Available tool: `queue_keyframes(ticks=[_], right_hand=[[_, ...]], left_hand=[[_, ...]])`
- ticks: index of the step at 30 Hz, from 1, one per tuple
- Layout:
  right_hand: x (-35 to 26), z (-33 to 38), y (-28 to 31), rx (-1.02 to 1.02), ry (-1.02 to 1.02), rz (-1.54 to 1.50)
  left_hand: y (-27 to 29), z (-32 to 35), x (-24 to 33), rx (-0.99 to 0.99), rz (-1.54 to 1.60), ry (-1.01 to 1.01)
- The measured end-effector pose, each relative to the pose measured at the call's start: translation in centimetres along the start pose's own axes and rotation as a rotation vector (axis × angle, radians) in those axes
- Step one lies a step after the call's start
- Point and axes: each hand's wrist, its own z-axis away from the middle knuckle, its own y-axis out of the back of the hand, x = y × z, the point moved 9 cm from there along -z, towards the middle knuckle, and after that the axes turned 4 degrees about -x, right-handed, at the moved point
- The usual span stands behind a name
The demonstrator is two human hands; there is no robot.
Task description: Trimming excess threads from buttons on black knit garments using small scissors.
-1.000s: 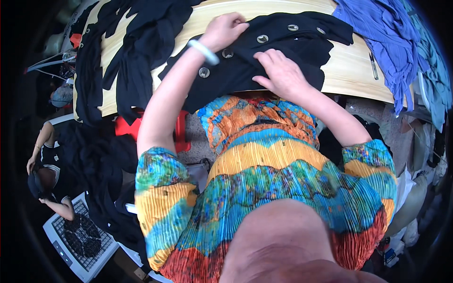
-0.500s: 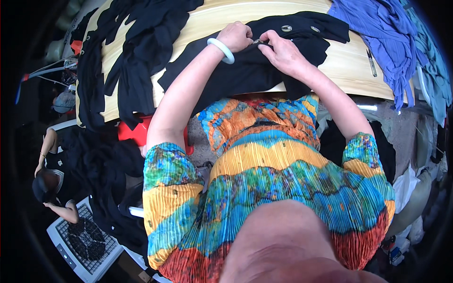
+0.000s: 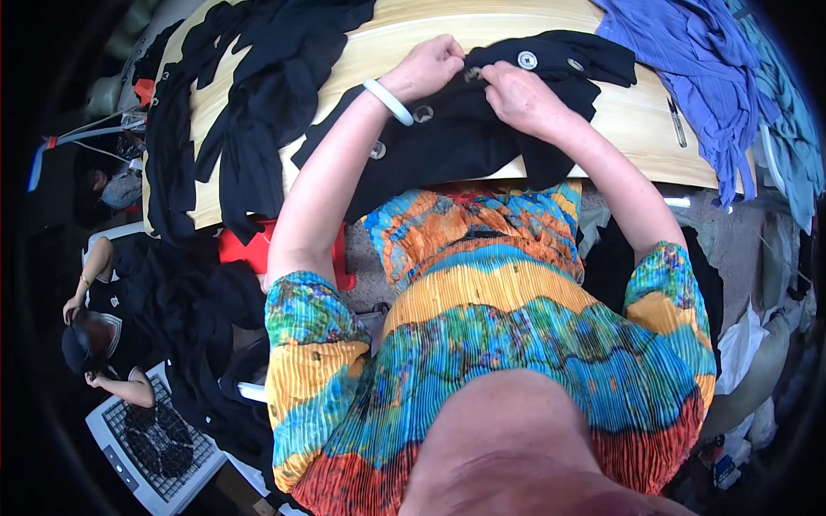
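A black garment (image 3: 465, 133) with several large round buttons lies spread on the table before me. My left hand (image 3: 428, 69), with a pale bangle (image 3: 389, 101) at the wrist, is pinched above the garment's upper edge; anything in the fingertips is too small to make out. My right hand (image 3: 522, 101) rests on the cloth with its fingers closed on it, right beside a dark button (image 3: 472, 75). A pale-rimmed button (image 3: 527, 60) shows just beyond the right hand. Another button (image 3: 422, 113) lies near the bangle.
More black garments (image 3: 275, 95) cover the left part of the wooden table (image 3: 387, 39). Blue-purple cloth (image 3: 688, 77) hangs over its right end, near a pen-like tool (image 3: 677, 120). A red stool (image 3: 249, 245) stands below. Another person (image 3: 95, 331) is at lower left, beside a fan unit (image 3: 159, 439).
My hands have moved apart; the left has shifted slightly left and up from the cloth. Buttons near my left wrist and between the hands now show more plainly.
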Motion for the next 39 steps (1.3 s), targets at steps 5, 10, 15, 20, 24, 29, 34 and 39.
queue_keyframes(ticks=[5,10,15,20,24,29,34,39], right_hand=[[0.8,0.0,-0.6,0.077,0.018,-0.076],[0.5,0.2,-0.2,0.106,0.017,-0.083],[0.9,0.4,0.0,0.176,-0.009,-0.106],[0.3,0.9,0.6,0.171,-0.119,0.036],[-0.1,1.3,0.2,0.178,-0.05,0.222],[0.2,0.9,0.2,0.207,0.029,0.306],[0.8,0.5,-0.1,0.133,-0.021,0.136],[1.3,0.8,-0.2,0.14,-0.041,0.018]], left_hand=[[-2.4,-0.3,-2.5,-0.113,0.286,0.108],[-3.0,-0.8,-1.8,-0.185,-0.064,0.114],[-3.1,-0.6,-1.2,-0.054,0.064,0.208],[-3.4,0.1,-3.3,-0.011,0.398,0.352],[-3.5,0.2,-1.9,-0.122,0.1,0.305],[-4.1,1.5,2.9,-0.162,-0.4,-0.023],[-2.7,1.3,-1.4,-0.042,0.262,0.278],[-3.5,-0.1,-2.8,-0.141,0.265,0.213]])
